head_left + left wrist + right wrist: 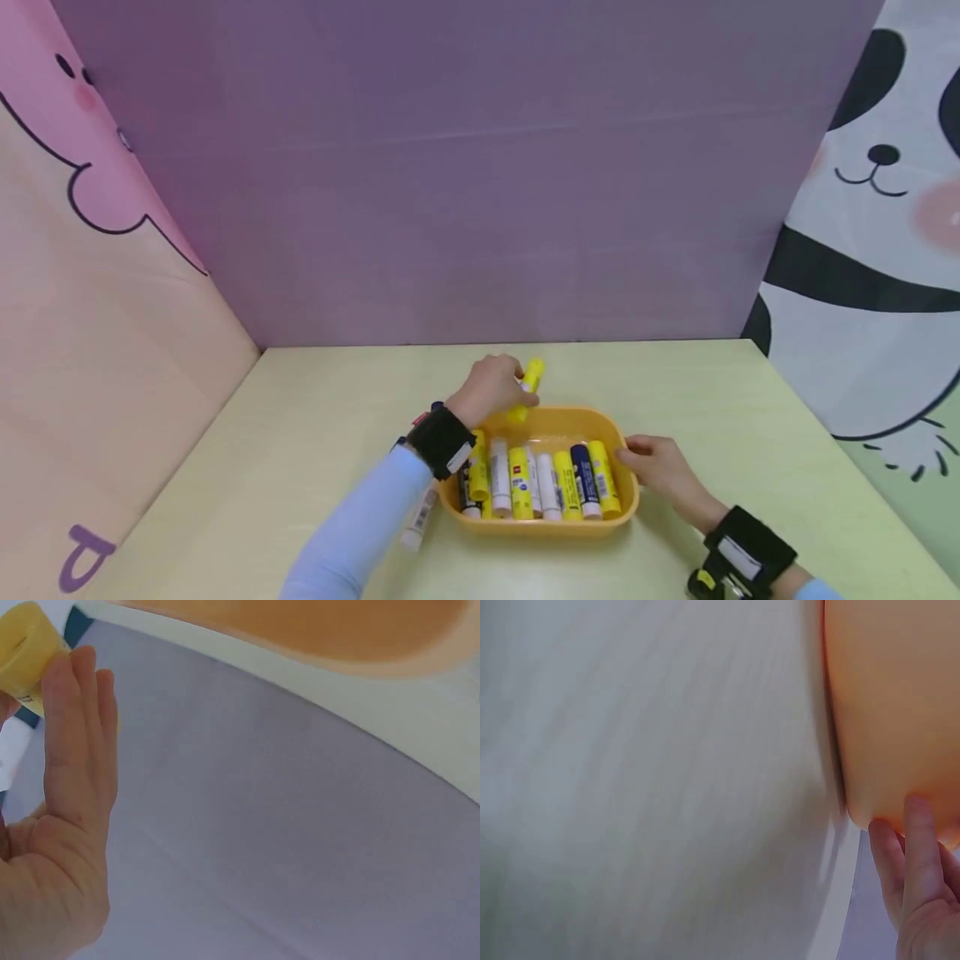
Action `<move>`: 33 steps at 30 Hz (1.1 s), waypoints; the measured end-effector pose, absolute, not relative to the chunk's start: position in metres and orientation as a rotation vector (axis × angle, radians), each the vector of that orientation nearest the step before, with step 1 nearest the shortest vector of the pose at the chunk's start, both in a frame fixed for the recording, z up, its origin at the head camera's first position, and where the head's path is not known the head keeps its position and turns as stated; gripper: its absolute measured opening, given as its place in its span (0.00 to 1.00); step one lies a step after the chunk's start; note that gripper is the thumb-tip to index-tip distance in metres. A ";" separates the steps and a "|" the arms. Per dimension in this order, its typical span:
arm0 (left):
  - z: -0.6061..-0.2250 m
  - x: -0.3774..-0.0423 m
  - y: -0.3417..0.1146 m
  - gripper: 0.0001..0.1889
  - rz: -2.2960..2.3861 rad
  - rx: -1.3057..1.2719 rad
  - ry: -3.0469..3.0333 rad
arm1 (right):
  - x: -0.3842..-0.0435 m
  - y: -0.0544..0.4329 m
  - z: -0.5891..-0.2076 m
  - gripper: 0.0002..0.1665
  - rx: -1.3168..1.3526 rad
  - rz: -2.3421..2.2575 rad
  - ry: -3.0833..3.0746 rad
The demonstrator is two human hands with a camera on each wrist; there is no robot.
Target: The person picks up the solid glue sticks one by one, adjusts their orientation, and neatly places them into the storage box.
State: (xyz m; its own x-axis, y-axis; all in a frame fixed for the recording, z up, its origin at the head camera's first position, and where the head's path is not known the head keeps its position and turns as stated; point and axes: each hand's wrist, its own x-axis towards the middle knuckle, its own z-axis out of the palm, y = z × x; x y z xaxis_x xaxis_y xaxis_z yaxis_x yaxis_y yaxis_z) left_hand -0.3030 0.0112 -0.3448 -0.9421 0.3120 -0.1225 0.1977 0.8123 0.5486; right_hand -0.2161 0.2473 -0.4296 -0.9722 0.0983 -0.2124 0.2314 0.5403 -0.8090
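In the head view my left hand pinches a yellow glue stick between thumb and fingers, tilted above the far side of a yellow-orange plastic basket. The left wrist view shows the end of that glue stick beside the straight fingers. At the basket's right end, my right hand grips the rim, with fingers against the outer wall in the right wrist view. Inside lie several glue sticks in a row, among them a navy one, a white one and a yellow one.
A white glue stick lies on the pale table left of the basket. More dark-ended sticks are partly hidden behind my left wrist. A purple panel rises at the table's back edge, with printed cartoon panels on both sides.
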 end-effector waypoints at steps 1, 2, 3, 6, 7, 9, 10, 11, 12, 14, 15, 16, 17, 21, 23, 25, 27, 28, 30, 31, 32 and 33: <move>-0.344 -0.299 0.011 0.27 0.797 0.402 2.787 | -0.216 0.248 -0.429 0.25 0.281 -1.415 2.630; -0.344 -0.294 0.011 0.27 0.770 0.407 2.783 | -0.215 0.248 -0.429 0.25 0.277 -1.418 2.629; -0.344 -0.289 0.011 0.26 0.741 0.418 2.776 | -0.215 0.249 -0.429 0.25 0.276 -1.422 2.627; -0.345 -0.275 0.012 0.22 0.651 0.470 2.761 | -0.213 0.250 -0.431 0.25 0.273 -1.432 2.623; -0.346 -0.271 0.013 0.21 0.622 0.482 2.753 | -0.213 0.250 -0.432 0.25 0.274 -1.434 2.625; -0.346 -0.263 0.014 0.20 0.579 0.499 2.746 | -0.213 0.250 -0.432 0.25 0.269 -1.441 2.629; -0.347 -0.259 0.015 0.20 0.566 0.505 2.744 | -0.213 0.250 -0.432 0.25 0.263 -1.444 2.631; -0.348 -0.257 0.017 0.20 0.551 0.505 2.742 | -0.213 0.250 -0.432 0.25 0.256 -1.447 2.633; -0.348 -0.254 0.018 0.20 0.537 0.502 2.741 | -0.212 0.250 -0.432 0.25 0.248 -1.450 2.633; -0.351 -0.250 0.021 0.21 0.510 0.512 2.747 | -0.212 0.249 -0.431 0.25 0.237 -1.454 2.632; -0.352 -0.249 0.022 0.21 0.500 0.522 2.749 | -0.212 0.249 -0.431 0.25 0.232 -1.454 2.630; -0.353 -0.247 0.024 0.21 0.489 0.527 2.752 | -0.211 0.249 -0.430 0.25 0.229 -1.451 2.628; -0.354 -0.246 0.025 0.20 0.475 0.536 2.758 | -0.211 0.248 -0.429 0.25 0.228 -1.450 2.626; -0.359 -0.243 0.029 0.17 0.488 0.569 2.766 | -0.211 0.246 -0.427 0.25 0.226 -1.442 2.632; -0.362 -0.241 0.029 0.15 0.509 0.576 2.766 | -0.212 0.245 -0.427 0.25 0.219 -1.439 2.636; -0.365 -0.239 0.029 0.15 0.529 0.571 2.763 | -0.212 0.244 -0.428 0.25 0.215 -1.434 2.640; -0.367 -0.237 0.029 0.16 0.525 0.579 2.769 | -0.212 0.244 -0.429 0.24 0.222 -1.424 2.645; -0.368 -0.237 0.029 0.16 0.523 0.586 2.773 | -0.212 0.245 -0.429 0.24 0.228 -1.418 2.647; -0.369 -0.236 0.028 0.16 0.526 0.605 2.777 | -0.211 0.246 -0.429 0.25 0.238 -1.412 2.652; -0.369 -0.235 0.028 0.16 0.523 0.611 2.779 | -0.211 0.246 -0.429 0.25 0.242 -1.409 2.653; -0.370 -0.235 0.028 0.15 0.523 0.617 2.781 | -0.211 0.246 -0.429 0.25 0.243 -1.406 2.654; -0.370 -0.235 0.028 0.15 0.521 0.619 2.782 | -0.211 0.246 -0.429 0.25 0.242 -1.406 2.653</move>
State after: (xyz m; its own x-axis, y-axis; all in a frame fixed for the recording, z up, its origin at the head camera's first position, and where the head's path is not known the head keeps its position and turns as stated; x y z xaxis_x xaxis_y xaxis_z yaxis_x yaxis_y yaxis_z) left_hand -0.2352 0.0281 -0.3704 -0.8804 0.4475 -0.1567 0.3605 0.8464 0.3921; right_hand -0.2105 0.2463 -0.4288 -0.9789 0.0806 -0.1879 0.2007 0.5532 -0.8085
